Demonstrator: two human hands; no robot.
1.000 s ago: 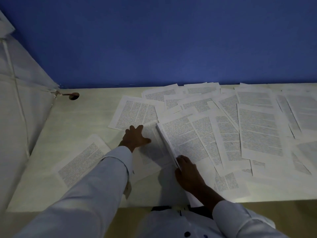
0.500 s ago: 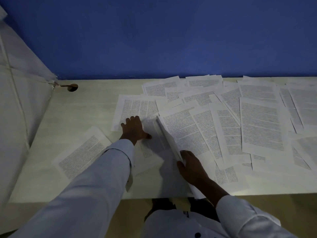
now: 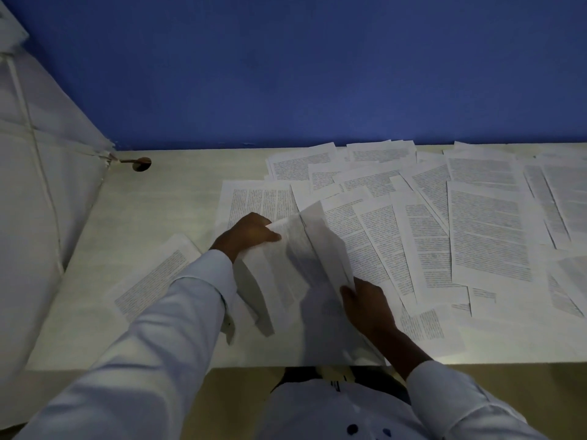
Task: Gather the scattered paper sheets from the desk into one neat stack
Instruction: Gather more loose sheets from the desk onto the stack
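Several printed paper sheets [image 3: 490, 236] lie overlapping across the middle and right of the pale desk [image 3: 165, 198]. My left hand [image 3: 246, 233] grips the top of a bent sheet [image 3: 279, 274] lifted off the desk, thumb on its upper face. My right hand [image 3: 365, 300] holds the near corner of a raised bunch of sheets [image 3: 324, 249] that stands tilted between both hands. One sheet [image 3: 152, 281] lies alone at the left, partly under my left sleeve. Another sheet [image 3: 254, 201] lies flat behind my left hand.
A blue wall [image 3: 317, 74] runs along the desk's far edge. A white cloth-like surface [image 3: 38, 185] borders the desk on the left. A round cable hole [image 3: 141, 164] sits in the far left corner. The desk's near edge is right below my hands.
My left hand has closed on the sheet it was pressing and lifted it, bending it toward the raised bunch. My right hand has kept its hold and tipped the bunch higher.
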